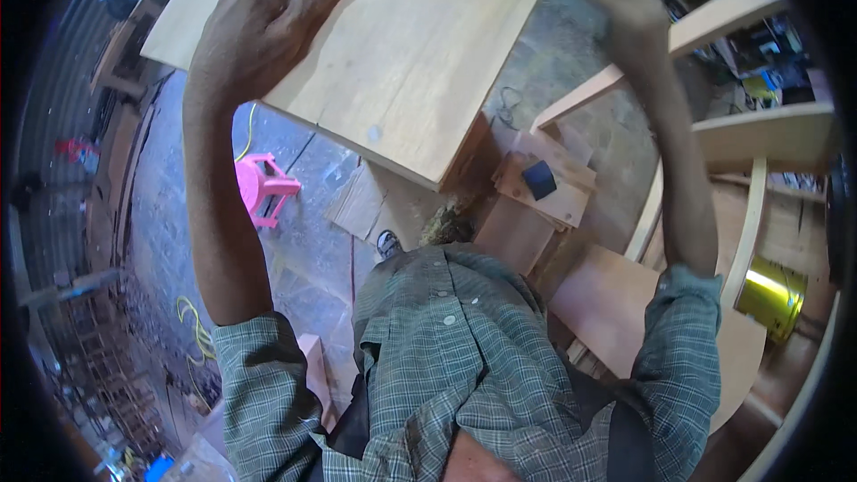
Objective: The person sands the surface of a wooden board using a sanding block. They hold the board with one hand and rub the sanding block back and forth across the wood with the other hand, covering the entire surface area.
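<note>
A pale wooden panel (pixel 402 54), like a tabletop or the top of a cabinet, lies in front of me. My left hand (pixel 268 22) rests on its left part, with the thumb stretched out and the fingers lying along the wood; nothing shows in it. At the panel's far right edge is my right hand (pixel 616 0), smeared by motion. Its fingers are too blurred to read, and whether it holds anything cannot be made out. A small round pale mark sits near the panel's front edge.
A dark square block (pixel 539 180) lies on stacked wood pieces (pixel 571 201) to the right. Beside them stands a wooden frame (pixel 759 143), with a yellow-gold tin (pixel 772 299). A pink plastic stool (pixel 266 187) and a yellow cord (pixel 192 326) are on the floor at left.
</note>
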`<action>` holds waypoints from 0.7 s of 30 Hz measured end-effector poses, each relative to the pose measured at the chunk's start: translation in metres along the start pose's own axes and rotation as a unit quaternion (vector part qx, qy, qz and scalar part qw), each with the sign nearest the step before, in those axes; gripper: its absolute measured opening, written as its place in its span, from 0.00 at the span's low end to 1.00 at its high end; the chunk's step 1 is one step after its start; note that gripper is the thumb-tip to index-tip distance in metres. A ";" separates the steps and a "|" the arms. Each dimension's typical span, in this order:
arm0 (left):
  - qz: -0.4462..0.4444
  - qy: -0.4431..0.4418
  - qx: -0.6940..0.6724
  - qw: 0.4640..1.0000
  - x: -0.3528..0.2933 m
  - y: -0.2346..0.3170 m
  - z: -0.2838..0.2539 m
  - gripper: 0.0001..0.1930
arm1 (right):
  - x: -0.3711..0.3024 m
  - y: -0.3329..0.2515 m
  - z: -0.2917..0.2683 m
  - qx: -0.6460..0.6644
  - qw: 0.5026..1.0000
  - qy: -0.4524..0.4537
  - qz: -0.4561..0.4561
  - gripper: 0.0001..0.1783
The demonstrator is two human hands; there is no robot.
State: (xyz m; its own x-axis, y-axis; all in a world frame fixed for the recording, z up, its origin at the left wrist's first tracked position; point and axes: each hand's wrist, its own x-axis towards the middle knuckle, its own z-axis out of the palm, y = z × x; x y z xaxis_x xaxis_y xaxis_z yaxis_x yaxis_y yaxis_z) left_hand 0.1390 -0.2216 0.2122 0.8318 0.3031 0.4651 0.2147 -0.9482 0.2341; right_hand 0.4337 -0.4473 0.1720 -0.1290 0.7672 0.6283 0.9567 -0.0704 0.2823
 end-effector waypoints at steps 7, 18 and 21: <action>0.034 -0.008 -0.039 0.999 -0.002 0.005 -0.006 0.22 | -0.029 0.014 -0.036 0.150 0.901 0.031 0.405 0.34; 0.058 0.075 -0.029 0.995 -0.004 0.002 0.004 0.18 | 0.023 -0.157 -0.133 0.444 0.743 -0.053 0.499 0.48; 0.067 0.075 -0.037 0.994 -0.006 0.001 0.003 0.18 | 0.036 -0.180 -0.122 0.314 0.799 -0.164 0.486 0.53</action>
State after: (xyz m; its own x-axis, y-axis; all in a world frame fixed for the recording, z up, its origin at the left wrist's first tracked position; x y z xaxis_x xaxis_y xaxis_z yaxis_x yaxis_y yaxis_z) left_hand 0.1361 -0.2244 0.2069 0.7633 0.1905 0.6173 0.0644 -0.9732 0.2207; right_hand 0.2254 -0.4845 0.2326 0.7313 0.6777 0.0766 0.5189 -0.4800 -0.7074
